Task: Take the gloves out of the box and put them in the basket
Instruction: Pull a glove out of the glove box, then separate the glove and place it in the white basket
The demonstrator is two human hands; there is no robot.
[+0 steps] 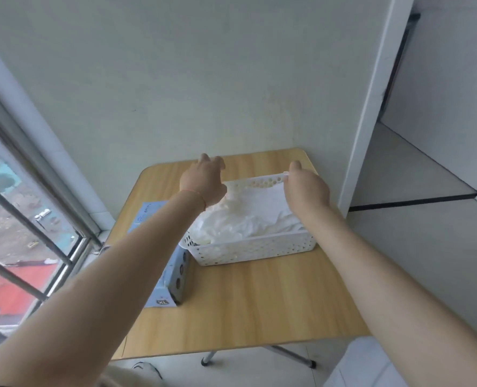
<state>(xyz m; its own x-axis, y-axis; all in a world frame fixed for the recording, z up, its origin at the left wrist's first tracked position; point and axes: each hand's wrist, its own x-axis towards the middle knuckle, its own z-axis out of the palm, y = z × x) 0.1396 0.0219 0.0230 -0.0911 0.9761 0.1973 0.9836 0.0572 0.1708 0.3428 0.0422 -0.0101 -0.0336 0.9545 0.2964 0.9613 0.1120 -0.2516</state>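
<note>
Printing "XL" is read on the pale blue cardboard glove box (168,263); a thin white glove (262,195) is pinched by the right hand (307,188), the left hand (203,181) spread, over the white perforated plastic basket (254,248) on the light wood worktop (259,300).

My arms are bare from the elbows down, with no sleeves in view on either side. My left hand (202,181) has a thin orange-red string tied round the wrist (196,194), lying as a fine line across it. My right hand (305,188) wears nothing: no ring, no watch, no band that I can see. Both forearms are smooth and unmarked. Near the bottom edge, below my left arm, part of a light shoe with dark lines (145,368) shows.
</note>
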